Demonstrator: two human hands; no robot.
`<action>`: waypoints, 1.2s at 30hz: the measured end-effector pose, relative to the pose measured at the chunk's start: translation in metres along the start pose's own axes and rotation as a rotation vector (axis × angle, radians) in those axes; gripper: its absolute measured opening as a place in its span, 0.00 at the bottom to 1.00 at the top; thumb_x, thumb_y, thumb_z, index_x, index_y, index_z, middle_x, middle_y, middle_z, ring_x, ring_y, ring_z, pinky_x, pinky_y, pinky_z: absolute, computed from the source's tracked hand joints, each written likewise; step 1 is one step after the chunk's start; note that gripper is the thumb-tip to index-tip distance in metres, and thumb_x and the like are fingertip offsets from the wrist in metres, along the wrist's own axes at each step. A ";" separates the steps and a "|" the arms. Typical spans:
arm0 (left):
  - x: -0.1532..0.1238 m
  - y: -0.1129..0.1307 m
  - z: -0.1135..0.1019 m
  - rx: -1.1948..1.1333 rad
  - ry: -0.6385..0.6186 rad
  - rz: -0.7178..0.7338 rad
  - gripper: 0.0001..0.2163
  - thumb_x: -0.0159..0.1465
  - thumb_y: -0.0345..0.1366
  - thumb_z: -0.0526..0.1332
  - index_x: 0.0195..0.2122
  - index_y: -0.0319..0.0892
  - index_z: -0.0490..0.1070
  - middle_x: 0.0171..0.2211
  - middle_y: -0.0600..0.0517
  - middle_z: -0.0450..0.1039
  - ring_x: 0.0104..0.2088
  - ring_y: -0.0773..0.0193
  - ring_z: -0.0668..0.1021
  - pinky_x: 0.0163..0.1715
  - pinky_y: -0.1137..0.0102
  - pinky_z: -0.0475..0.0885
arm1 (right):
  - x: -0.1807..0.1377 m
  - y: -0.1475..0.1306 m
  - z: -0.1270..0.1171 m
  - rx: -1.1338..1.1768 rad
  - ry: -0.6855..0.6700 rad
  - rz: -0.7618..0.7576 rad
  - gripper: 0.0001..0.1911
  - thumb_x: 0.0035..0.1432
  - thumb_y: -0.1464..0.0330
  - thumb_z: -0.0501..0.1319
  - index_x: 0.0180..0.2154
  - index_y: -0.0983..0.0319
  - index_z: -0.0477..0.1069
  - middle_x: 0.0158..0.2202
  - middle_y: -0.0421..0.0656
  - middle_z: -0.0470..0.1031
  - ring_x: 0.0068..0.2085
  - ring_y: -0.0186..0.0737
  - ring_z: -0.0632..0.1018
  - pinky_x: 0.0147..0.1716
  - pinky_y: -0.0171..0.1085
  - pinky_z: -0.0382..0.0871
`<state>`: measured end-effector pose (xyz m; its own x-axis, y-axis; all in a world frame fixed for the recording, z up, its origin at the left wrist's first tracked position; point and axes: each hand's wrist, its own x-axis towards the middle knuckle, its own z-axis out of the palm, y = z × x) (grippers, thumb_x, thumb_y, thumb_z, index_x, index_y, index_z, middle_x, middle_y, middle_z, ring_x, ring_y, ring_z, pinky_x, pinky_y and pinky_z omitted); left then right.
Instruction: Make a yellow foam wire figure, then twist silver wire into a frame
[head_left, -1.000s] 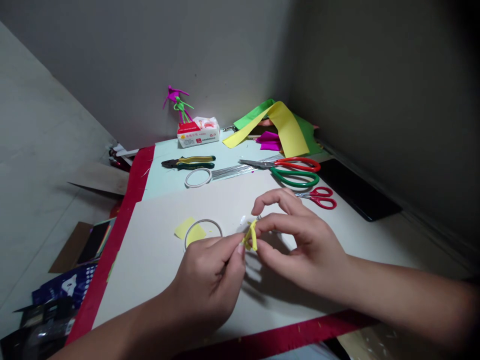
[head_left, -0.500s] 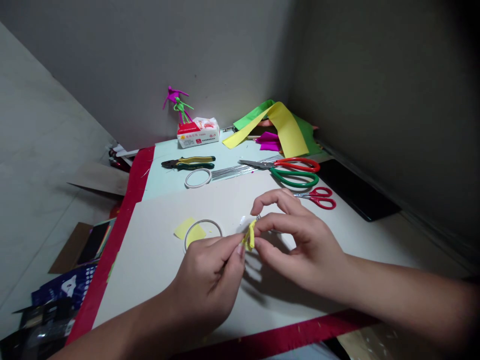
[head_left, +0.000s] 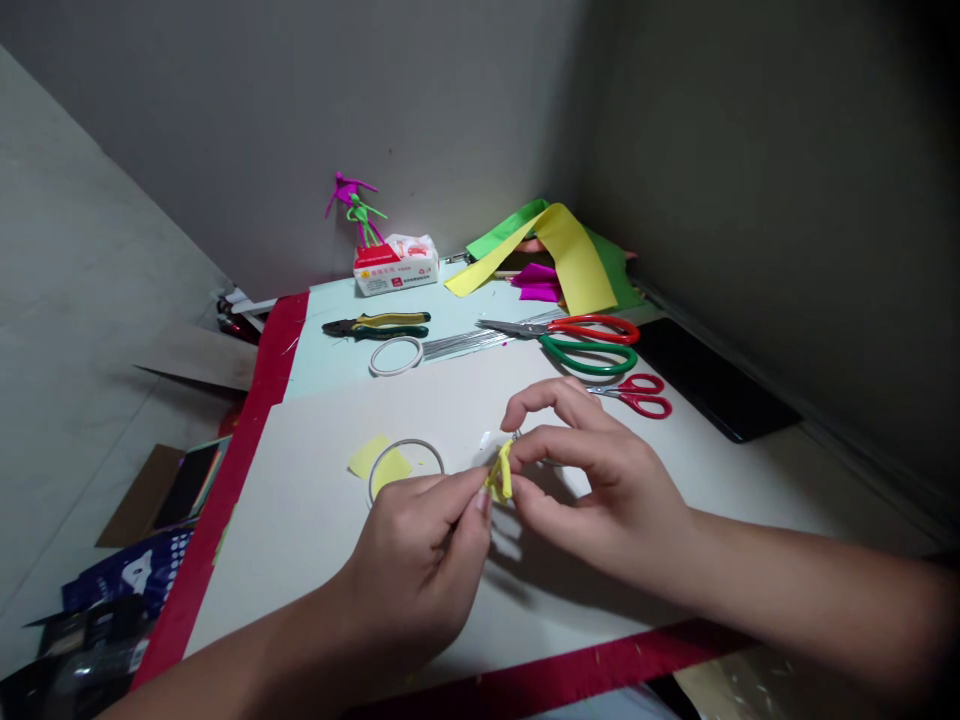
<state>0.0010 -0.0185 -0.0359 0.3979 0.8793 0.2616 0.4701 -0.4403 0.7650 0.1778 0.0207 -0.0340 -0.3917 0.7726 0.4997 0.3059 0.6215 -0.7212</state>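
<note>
Between my two hands is a small piece of folded or twisted yellow paper [head_left: 502, 472]. My left hand [head_left: 420, 550] pinches its lower left side between thumb and forefinger. From the right, my right hand [head_left: 600, 480] holds the paper's other side with thumb and middle finger, its forefinger arched above. The finer shape of the piece is partly hidden by the fingertips. Just beyond my left hand, a ring of tape [head_left: 407, 443] lies partly over a flat yellow paper scrap [head_left: 367, 458].
Across the back lie pliers [head_left: 379, 325], a white tape roll [head_left: 396, 356], thin wires [head_left: 465, 343], large scissors [head_left: 585, 338] and small red-handled scissors [head_left: 643, 396]. A black phone [head_left: 712, 380] is at right. Behind stand a small box [head_left: 396, 270], two twisted figures [head_left: 364, 215] and coloured paper strips [head_left: 574, 255].
The yellow piece has turned very slightly between my fingertips. Both hands stay almost in the same place, and the things on the table have not moved.
</note>
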 end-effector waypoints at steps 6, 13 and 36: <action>-0.001 0.000 0.000 0.001 0.004 -0.012 0.09 0.66 0.26 0.51 0.29 0.41 0.64 0.22 0.56 0.62 0.23 0.70 0.66 0.24 0.72 0.58 | 0.000 0.000 0.001 -0.004 0.003 -0.001 0.05 0.50 0.78 0.62 0.26 0.64 0.72 0.39 0.47 0.69 0.44 0.45 0.71 0.45 0.47 0.61; 0.000 -0.001 0.000 -0.014 0.003 -0.034 0.11 0.66 0.27 0.50 0.28 0.40 0.65 0.22 0.55 0.63 0.23 0.70 0.67 0.25 0.72 0.59 | 0.000 0.000 0.000 0.007 -0.007 0.013 0.05 0.51 0.77 0.61 0.27 0.63 0.72 0.40 0.47 0.69 0.44 0.45 0.71 0.45 0.48 0.61; -0.002 -0.002 0.003 0.018 0.023 -0.027 0.09 0.65 0.27 0.52 0.28 0.41 0.65 0.22 0.56 0.62 0.22 0.70 0.66 0.24 0.71 0.58 | 0.000 -0.002 -0.001 0.004 -0.018 -0.011 0.06 0.52 0.77 0.59 0.28 0.63 0.73 0.40 0.48 0.69 0.45 0.46 0.71 0.45 0.49 0.62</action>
<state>0.0013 -0.0201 -0.0395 0.3663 0.8950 0.2544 0.4944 -0.4188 0.7617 0.1784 0.0197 -0.0319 -0.4107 0.7635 0.4984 0.2981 0.6291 -0.7179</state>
